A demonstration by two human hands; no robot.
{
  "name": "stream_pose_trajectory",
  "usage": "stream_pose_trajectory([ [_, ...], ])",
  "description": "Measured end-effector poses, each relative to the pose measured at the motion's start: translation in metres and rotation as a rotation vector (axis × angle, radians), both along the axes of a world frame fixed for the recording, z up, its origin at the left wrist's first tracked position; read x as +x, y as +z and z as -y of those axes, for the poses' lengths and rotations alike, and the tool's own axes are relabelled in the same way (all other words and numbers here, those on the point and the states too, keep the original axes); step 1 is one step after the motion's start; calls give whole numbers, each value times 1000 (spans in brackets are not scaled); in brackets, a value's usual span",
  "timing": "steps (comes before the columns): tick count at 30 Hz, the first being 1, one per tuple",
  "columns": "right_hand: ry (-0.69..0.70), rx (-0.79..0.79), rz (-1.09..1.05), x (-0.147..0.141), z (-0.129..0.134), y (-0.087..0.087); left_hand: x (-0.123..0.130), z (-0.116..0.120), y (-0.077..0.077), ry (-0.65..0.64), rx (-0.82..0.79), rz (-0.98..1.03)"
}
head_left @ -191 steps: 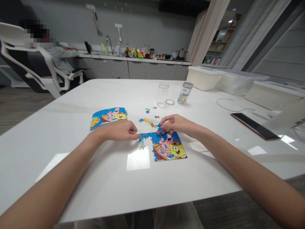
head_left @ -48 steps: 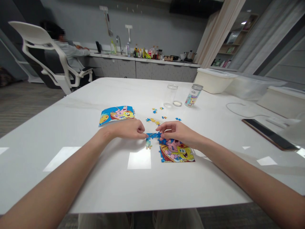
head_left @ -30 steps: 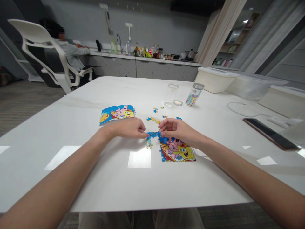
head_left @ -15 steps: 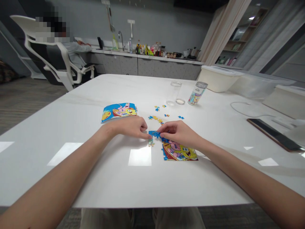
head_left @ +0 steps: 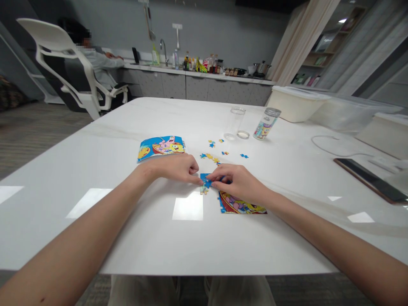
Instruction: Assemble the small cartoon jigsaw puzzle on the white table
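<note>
My left hand (head_left: 183,168) has its fingers curled, with one fingertip pressing the left edge of a small joined group of puzzle pieces (head_left: 204,190) on the table. From the right, my right hand (head_left: 234,180) pinches a blue puzzle piece (head_left: 208,183) against that group. Below my right hand lies a larger joined puzzle section (head_left: 237,205) with a pink figure and a yellow face, its top covered by the hand. Several loose pieces (head_left: 209,156) are scattered beyond my hands. A curved picture sheet (head_left: 162,146) rests behind my left wrist.
On the white table (head_left: 143,242) stand a clear jar (head_left: 234,123), its lid (head_left: 242,134) and a printed canister (head_left: 266,124). A phone (head_left: 369,179), a cable and pale bins (head_left: 296,104) are at the right. A person sits in a chair (head_left: 84,68) at the back left.
My right hand has shifted slightly left, bringing the blue piece close against the small group and covering more of the larger section's top. My left hand stays nearly still.
</note>
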State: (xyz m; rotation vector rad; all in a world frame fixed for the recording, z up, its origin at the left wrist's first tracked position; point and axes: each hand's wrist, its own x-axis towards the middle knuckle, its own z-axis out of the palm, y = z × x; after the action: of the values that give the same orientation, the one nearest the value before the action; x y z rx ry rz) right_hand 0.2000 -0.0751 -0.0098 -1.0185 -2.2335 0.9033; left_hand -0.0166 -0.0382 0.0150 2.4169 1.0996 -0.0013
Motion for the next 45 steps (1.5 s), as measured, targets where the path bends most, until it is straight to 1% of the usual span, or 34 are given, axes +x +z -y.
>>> stream_pose_trajectory([
  [3, 10, 143, 85, 0, 3, 2, 1, 0, 1, 9, 1, -10],
  [8, 59, 319, 118, 3, 5, 2, 1, 1, 1, 14, -9, 1],
  [12, 122, 398, 158, 5, 6, 1, 1, 1, 1, 10, -4, -17],
  [21, 117, 511, 208, 4, 6, 0, 2, 2, 2, 5, 3, -20],
  [26, 180, 700, 289, 4, 5, 3, 1, 2, 2, 0, 8, -21],
  [29, 169, 809, 321, 4, 3, 3, 1, 2, 1, -4, 15, -14],
  [32, 179, 879, 359, 4, 2, 3, 0, 1, 1, -7, 14, -9],
  [35, 211, 899, 382, 2, 2, 1, 0, 1, 1, -16, 15, -24],
  [39, 218, 876, 374, 1, 3, 0, 1, 1, 1, -26, 31, -34],
  [45, 222, 744, 307, 1, 7, 1, 1, 1, 1, -7, 10, -10],
])
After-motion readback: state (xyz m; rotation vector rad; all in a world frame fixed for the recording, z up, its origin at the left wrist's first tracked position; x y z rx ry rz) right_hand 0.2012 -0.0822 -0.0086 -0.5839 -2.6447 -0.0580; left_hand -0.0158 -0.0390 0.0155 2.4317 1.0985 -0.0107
